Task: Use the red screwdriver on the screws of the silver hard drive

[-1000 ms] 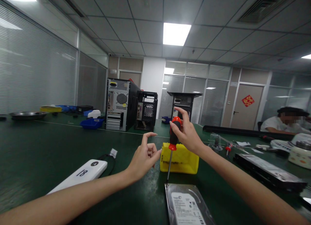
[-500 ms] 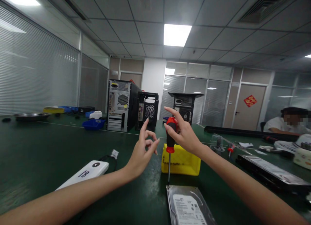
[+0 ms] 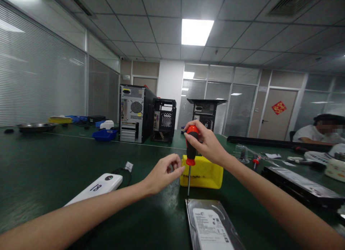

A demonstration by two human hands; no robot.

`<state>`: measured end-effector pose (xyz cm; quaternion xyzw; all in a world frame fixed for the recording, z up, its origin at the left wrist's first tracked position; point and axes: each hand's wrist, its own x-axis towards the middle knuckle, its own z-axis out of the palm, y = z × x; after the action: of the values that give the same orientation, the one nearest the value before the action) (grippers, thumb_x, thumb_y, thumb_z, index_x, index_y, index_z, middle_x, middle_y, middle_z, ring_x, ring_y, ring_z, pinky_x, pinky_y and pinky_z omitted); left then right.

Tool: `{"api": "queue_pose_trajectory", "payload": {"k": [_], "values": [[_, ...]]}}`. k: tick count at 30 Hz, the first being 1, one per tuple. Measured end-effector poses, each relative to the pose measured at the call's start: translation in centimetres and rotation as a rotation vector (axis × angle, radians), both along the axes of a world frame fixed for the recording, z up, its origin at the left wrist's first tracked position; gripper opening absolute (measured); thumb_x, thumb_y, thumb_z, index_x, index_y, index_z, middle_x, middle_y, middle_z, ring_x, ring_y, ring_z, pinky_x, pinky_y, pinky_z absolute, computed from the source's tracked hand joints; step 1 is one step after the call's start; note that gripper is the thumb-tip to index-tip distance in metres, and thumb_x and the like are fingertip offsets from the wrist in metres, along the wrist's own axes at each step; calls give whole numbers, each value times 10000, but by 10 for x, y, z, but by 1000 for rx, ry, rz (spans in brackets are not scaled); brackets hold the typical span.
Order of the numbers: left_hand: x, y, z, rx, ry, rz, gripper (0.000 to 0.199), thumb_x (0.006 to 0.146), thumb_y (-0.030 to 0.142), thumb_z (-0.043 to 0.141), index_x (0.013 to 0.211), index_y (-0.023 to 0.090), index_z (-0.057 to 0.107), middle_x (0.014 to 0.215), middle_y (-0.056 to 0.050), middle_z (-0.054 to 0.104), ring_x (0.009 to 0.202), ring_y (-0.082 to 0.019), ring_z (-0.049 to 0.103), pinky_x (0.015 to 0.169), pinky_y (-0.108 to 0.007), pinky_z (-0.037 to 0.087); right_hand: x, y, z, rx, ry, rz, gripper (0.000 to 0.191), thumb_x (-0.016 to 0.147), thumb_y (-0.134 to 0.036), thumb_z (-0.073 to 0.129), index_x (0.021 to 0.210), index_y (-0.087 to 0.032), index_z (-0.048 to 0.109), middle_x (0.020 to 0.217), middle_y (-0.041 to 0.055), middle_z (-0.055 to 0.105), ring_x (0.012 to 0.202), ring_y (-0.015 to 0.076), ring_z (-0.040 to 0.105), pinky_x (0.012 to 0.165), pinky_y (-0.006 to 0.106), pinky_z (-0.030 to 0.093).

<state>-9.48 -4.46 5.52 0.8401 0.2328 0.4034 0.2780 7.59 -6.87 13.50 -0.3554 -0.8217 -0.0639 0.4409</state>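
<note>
- Head view: the right hand (image 3: 206,140) now closes around the red-and-black plastic-handled screwdriver (image 3: 191,149), its raised forefinger lowered; grip seems readier for turning.
- The left hand (image 3: 164,173) has curled loosely, nothing visibly held.
- Tip meets the flat silver metal hard drive's (image 3: 198,204) far-left corner.

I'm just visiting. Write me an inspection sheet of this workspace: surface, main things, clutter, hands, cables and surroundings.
Surface: green tabletop with a thin pale line.
Job's things: screwdriver, near upright, tip at the far left corner of the hard drive; yellow bin beyond.
Clutter: white device marked 18, blue tray, black-and-silver unit.
Hands: right hand grips the screwdriver; left hand part-curled near the yellow bin, nothing visibly held.
Cables: dark cable beside the white device.
Surroundings: computer cases, blinds, a person at right.
</note>
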Motion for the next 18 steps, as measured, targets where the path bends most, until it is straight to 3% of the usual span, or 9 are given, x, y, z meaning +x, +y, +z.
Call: {"api": "queue_pose_trajectory", "payload": {"k": [3, 7, 10, 18], "values": [[-1, -3, 0, -114, 240, -130, 264, 798, 404, 590, 809, 142, 550, 666, 38, 486, 588, -106, 452, 530, -201, 347, 6, -3, 6, -7, -7, 10, 158, 841, -327, 510, 888, -185, 458, 758, -11, 470, 616, 102, 446, 597, 243, 377], [0, -1, -7, 0, 393, -150, 301, 750, 417, 662, 895, 154, 654, 772, 4, 562, 644, -117, 515, 568, -200, 377, 10, -5, 9, -37, -10, 21, 181, 818, -333, 547, 833, -186, 441, 744, -18, 478, 609, 97, 460, 582, 230, 378], [1, 0, -11, 81, 452, -155, 218, 755, 366, 674, 842, 167, 698, 840, -18, 603, 695, -128, 552, 601, -197, 393, 8, -6, 10, 4, -7, -3, 178, 805, -320, 560, 816, -183, 448, 743, -17, 483, 607, 95, 451, 577, 222, 373], [3, -2, -14, 85, 459, -141, 204, 787, 351, 646, 816, 159, 708, 810, -20, 681, 726, -142, 609, 637, -188, 419, 3, -9, 12, 36, -41, -22, 145, 804, -293, 545, 812, -181, 454, 758, -11, 476, 626, 101, 427, 592, 225, 353]]}}
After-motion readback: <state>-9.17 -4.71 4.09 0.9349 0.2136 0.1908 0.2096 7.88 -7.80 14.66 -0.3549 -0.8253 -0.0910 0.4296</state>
